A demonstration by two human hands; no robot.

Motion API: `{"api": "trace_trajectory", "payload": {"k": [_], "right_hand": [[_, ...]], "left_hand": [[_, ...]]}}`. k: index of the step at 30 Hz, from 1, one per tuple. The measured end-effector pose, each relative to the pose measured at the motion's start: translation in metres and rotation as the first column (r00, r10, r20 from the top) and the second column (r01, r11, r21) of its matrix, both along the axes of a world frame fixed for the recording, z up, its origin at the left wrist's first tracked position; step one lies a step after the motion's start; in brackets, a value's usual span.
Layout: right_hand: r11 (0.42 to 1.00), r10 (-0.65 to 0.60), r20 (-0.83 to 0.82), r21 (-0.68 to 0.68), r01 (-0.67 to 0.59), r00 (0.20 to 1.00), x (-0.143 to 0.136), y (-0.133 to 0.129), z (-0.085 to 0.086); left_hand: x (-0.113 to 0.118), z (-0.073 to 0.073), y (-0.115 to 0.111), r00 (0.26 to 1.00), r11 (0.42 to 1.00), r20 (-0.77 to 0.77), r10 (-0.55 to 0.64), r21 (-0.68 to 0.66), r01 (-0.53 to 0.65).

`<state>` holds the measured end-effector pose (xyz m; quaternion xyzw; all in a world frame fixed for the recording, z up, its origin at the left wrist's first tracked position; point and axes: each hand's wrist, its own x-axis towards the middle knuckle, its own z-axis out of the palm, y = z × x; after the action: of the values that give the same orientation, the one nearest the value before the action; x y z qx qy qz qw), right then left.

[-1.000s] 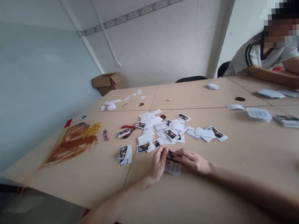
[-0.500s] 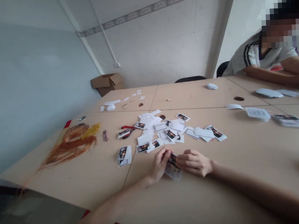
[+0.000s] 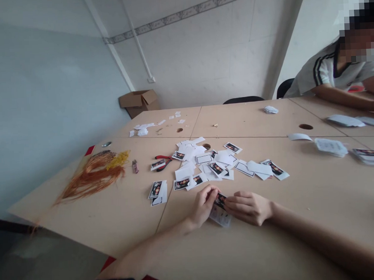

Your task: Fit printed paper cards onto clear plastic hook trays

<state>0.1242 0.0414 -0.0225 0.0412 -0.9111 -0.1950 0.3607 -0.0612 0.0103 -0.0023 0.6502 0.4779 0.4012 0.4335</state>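
Note:
Between my hands is a small printed card (image 3: 221, 199) with a dark picture face. My left hand (image 3: 205, 205) has its fingers closed on the card's left side. My right hand (image 3: 250, 206) pinches its right side, the fingers bent together. Right below the card, a clear plastic packet (image 3: 220, 216) with small items inside hangs down toward me; whether it is joined to the card I cannot tell. Just beyond my hands lies a loose heap of white paper cards (image 3: 189, 150), some showing the same dark picture.
Red-handled pliers (image 3: 163, 161), a small pink tool (image 3: 135, 166) and a bundle of orange strands (image 3: 95, 177) lie to the left. Stacked packets (image 3: 330, 146) are at the right. Across the table (image 3: 122, 217) sits another person (image 3: 329, 74). A cardboard box (image 3: 138, 101) stands behind.
The whole view has shifted slightly, so things appear a little further right. Both hands keep hold of the card, with barely any change in their grip.

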Motion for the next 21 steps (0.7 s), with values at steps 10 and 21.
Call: {"api": "trace_trajectory", "payload": {"k": [10,21], "right_hand": [[0.996,0.021,0.005,-0.081,-0.02,1.0,0.0,-0.004,0.004],[0.997,-0.072,0.069,-0.002,0.072,0.995,-0.002,-0.011,0.033]], "left_hand": [[0.0,-0.004,0.0,1.0,1.0,-0.012,0.012,0.012,-0.012],[-0.001,0.006,-0.001,0.995,0.991,-0.064,0.076,0.119,-0.068]]}}
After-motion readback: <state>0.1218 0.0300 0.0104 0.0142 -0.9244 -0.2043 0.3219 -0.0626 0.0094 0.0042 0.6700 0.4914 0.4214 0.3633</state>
